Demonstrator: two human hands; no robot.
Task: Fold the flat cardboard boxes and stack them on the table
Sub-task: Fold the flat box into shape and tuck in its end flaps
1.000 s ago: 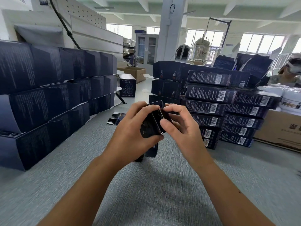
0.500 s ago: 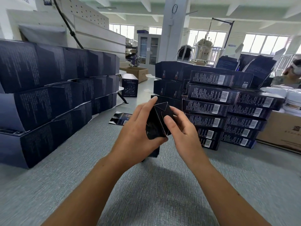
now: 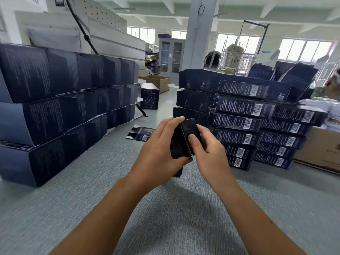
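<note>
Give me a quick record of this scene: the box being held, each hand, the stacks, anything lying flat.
held: dark box, partly folded, a flap sticking up
left hand: grips the dark box
right hand: thumb pinches the flap
stacks: left stack and right stack on the table
flat: flat box lying beyond the hands

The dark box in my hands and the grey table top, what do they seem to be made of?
The box looks like thin printed cardboard, dark navy and slightly glossy; pale cut edges show on its flaps. The table top seems to be matte grey woven fabric or textured vinyl; fine crosshatch grain shows.
</note>
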